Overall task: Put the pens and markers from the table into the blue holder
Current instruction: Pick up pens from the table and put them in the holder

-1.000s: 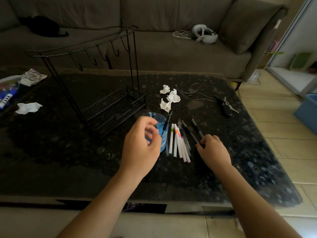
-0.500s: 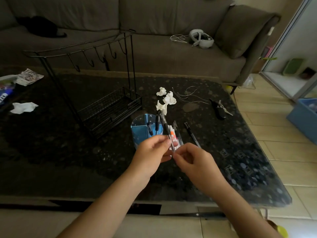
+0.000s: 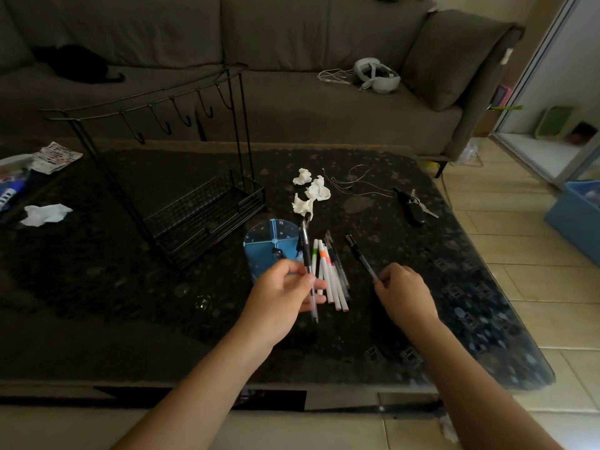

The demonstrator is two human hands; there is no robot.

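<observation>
The round blue holder (image 3: 263, 245), split into compartments, stands on the dark table, with one dark pen tip showing inside it. My left hand (image 3: 281, 295) grips a black-and-clear pen (image 3: 307, 254) just right of the holder, its cap pointing away from me. My right hand (image 3: 404, 292) pinches the near end of another black pen (image 3: 358, 254), which slants up to the left. Between the two hands several white markers and pens (image 3: 331, 274) lie side by side on the table.
A black wire rack with hooks (image 3: 201, 209) stands left of the holder. Crumpled white tissues (image 3: 311, 191), a thin cord and keys (image 3: 412, 206) lie beyond the pens. More tissue (image 3: 43, 214) sits at the far left. The table edge (image 3: 480, 254) runs diagonally on the right.
The hands met over the pens half a second ago and have since moved apart. My left hand now holds one pen alone and my right hand has taken hold of a second pen.
</observation>
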